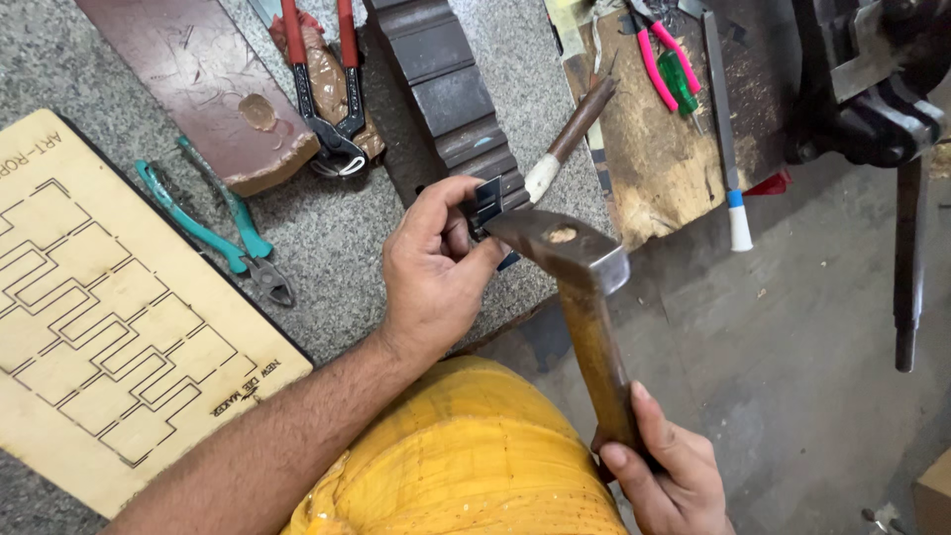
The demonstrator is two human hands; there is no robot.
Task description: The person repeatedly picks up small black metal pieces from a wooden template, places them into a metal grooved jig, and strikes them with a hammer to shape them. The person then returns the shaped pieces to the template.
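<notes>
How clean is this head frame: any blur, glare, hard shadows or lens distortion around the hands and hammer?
Head view: light is soft and even, with no hard shadows; the left hand and hammer are sharp, with only a mild sheen on the hammer head; the right hand is cut by the bottom edge; the vise sits dark at the top right corner.

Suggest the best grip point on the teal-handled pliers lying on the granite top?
Take the teal-handled pliers by the two splayed handles, coming straight down from above. They lie flat on the granite top, handles pointing up-left and clear of the plywood die board; the short steel jaws offer little purchase.
</notes>
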